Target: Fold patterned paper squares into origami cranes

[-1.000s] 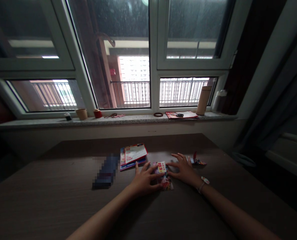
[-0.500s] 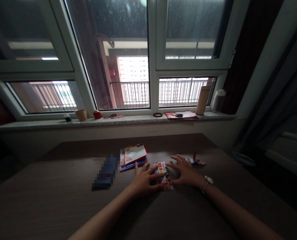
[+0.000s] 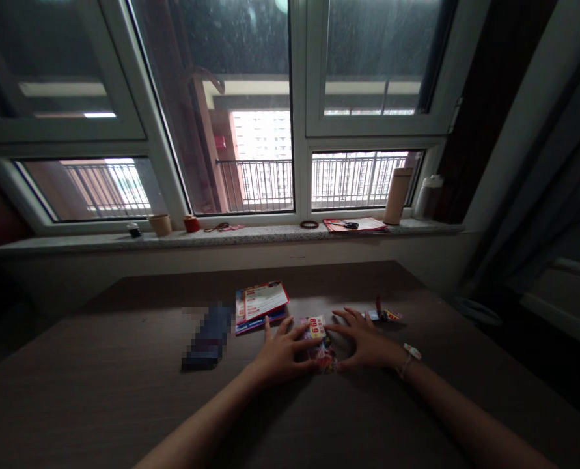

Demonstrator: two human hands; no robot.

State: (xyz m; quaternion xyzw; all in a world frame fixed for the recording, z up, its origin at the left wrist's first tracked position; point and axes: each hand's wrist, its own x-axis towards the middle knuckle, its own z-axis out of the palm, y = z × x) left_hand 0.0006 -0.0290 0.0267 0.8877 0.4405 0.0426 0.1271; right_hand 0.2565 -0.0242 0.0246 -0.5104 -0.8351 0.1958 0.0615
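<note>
A small colourful printed paper (image 3: 316, 327) with large price figures lies flat on the table between my hands. My left hand (image 3: 284, 347) rests at its left side, fingers spread, with some fingertips and the thumb over its edge. From the right, my right hand (image 3: 365, 340), with a bracelet at the wrist, reaches to the paper's right edge; its fingers are apart too. Neither hand is closed round anything. Just beyond my left fingertips sits a stack of printed leaflets (image 3: 263, 303). A small folded paper scrap (image 3: 390, 315) lies past my right hand.
A pixelated dark object (image 3: 209, 335) lies left on the brown table (image 3: 99, 378). Along the windowsill (image 3: 265, 233) stand a paper cup (image 3: 160, 225), a red spool-like item (image 3: 191, 224), a tan flask (image 3: 398, 197) and a pale bottle (image 3: 428, 197); scissors (image 3: 351, 225) lie on papers there.
My right hand has shifted slightly, its thumb now at the lower right edge of the paper. My left hand stays almost still. The view has moved a touch.
</note>
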